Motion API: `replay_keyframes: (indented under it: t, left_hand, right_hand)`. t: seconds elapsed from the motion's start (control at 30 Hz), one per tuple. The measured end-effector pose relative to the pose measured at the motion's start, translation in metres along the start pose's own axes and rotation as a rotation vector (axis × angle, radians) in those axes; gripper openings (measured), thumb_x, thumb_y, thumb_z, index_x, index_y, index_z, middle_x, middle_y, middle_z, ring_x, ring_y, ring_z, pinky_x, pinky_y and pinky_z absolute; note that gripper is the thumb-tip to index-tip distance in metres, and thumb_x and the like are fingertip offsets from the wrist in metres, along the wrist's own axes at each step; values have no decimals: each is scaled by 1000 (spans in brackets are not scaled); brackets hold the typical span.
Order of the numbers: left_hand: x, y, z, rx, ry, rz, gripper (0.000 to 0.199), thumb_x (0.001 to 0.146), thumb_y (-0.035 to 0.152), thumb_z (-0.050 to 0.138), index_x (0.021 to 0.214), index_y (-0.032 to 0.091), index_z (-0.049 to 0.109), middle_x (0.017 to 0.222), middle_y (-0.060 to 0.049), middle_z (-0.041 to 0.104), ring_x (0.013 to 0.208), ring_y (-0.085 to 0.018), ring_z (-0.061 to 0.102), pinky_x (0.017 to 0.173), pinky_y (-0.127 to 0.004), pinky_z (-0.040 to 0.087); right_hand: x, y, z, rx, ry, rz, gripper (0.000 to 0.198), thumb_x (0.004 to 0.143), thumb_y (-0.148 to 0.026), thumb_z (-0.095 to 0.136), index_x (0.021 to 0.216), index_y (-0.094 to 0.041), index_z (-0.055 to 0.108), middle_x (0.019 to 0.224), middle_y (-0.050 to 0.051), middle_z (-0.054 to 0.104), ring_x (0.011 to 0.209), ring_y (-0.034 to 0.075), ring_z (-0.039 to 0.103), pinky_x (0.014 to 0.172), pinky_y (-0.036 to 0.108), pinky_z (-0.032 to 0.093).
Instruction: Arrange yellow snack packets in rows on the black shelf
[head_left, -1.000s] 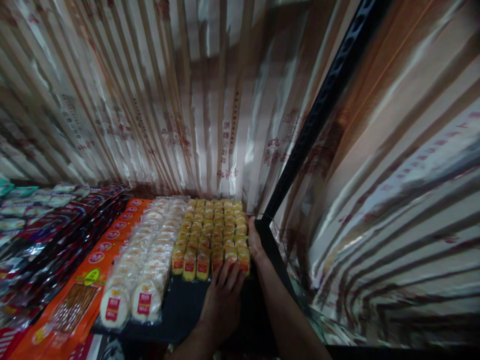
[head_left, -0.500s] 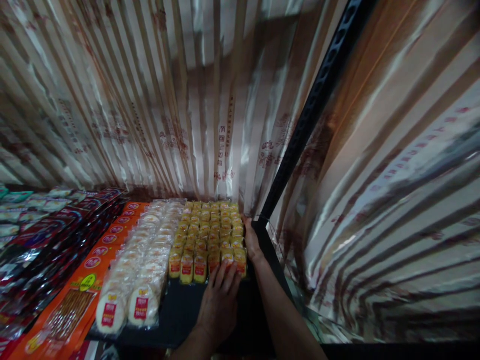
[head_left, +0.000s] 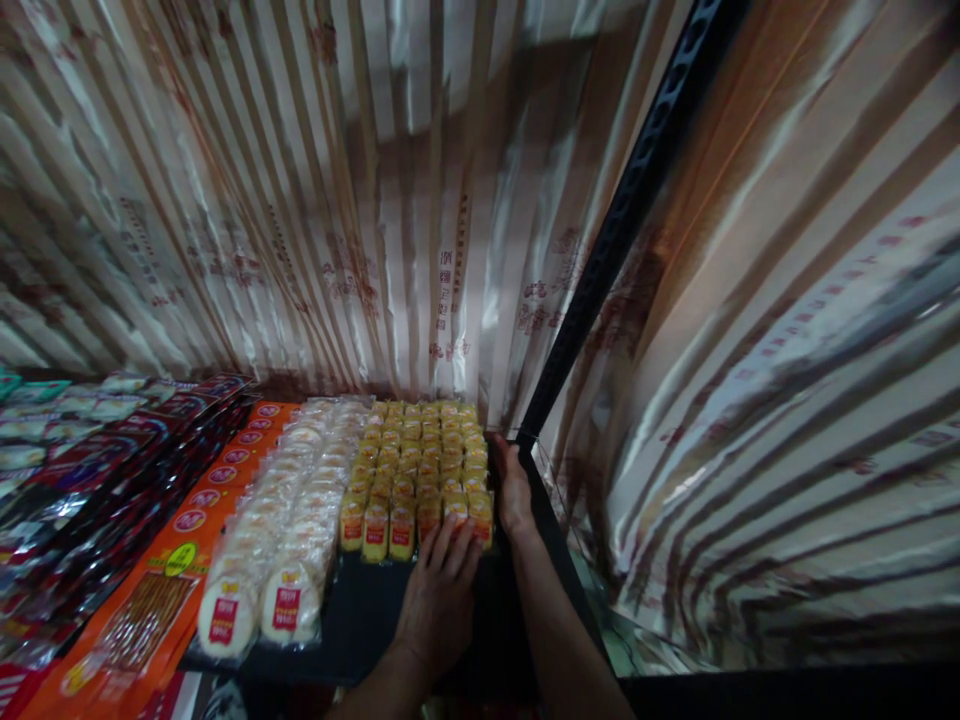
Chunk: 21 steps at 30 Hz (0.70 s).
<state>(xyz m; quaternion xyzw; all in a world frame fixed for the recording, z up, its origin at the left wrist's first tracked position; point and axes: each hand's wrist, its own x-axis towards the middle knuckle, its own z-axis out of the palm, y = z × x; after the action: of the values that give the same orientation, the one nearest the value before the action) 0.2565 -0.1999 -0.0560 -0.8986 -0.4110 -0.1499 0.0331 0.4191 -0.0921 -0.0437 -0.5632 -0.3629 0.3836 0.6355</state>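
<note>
Small yellow snack packs with red labels [head_left: 402,528] stand in tight rows on the black shelf [head_left: 360,605]. My left hand [head_left: 441,590] rests its outstretched fingers against the front of the rows, toward their right end, covering part of a few labels. Along the right side of the block is my right hand [head_left: 514,492], fingers extended toward the back and a narrow gap between it and the packs. Neither hand grasps a pack. Left of the yellow block lie two rows of clear-wrapped round white crackers [head_left: 289,605].
Orange bags of stick snacks [head_left: 146,620] and dark red packets [head_left: 67,500] overlap farther left. A black perforated shelf post [head_left: 600,270] rises at the back right corner. Pleated printed sheeting [head_left: 420,200] hangs behind the shelf and along the right.
My right hand has shifted slightly right, away from the side of the yellow packs. My left hand remains against the front row, almost unmoved.
</note>
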Motion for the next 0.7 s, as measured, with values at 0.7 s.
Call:
replay_keyframes:
  t: [0.7]
  left_hand:
    - [-5,3,6,-3,192,-58,59,73,6,39,131,17,44,138,-8,44,129,-26,35,102,-43,36]
  right_hand:
    - [-81,25,-18,-157,-1,-173,42,69,-39,65,107,-21,61,117,9,60,106,23,57,93,40,46]
